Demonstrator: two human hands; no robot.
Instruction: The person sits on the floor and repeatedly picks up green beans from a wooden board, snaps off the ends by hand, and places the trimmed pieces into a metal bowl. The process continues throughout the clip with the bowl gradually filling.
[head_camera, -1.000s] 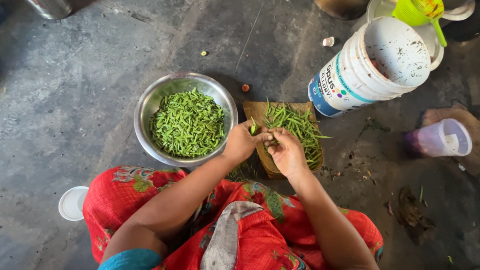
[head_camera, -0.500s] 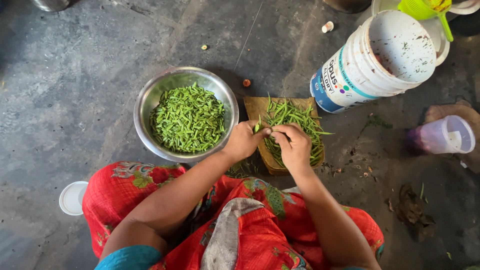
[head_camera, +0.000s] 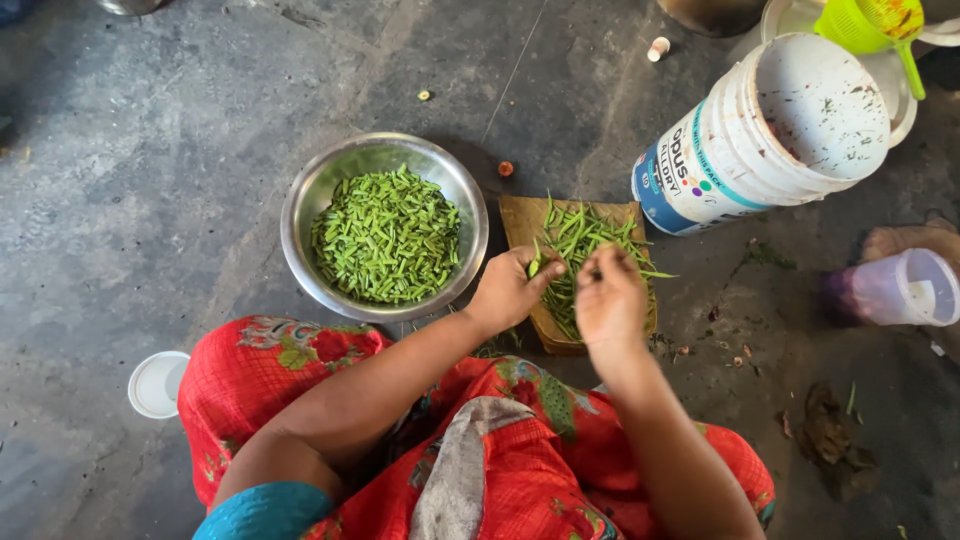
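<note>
Here, white blue-banded bucket tipped, beside bean board

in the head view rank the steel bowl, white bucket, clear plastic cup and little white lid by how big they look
1. white bucket and steel bowl: too alike to rank
2. clear plastic cup
3. little white lid

My shiny metal bowl sits on rough matt concrete floor, by a worn wooden board, a glossy plastic bucket and my red printed cloth.
</note>
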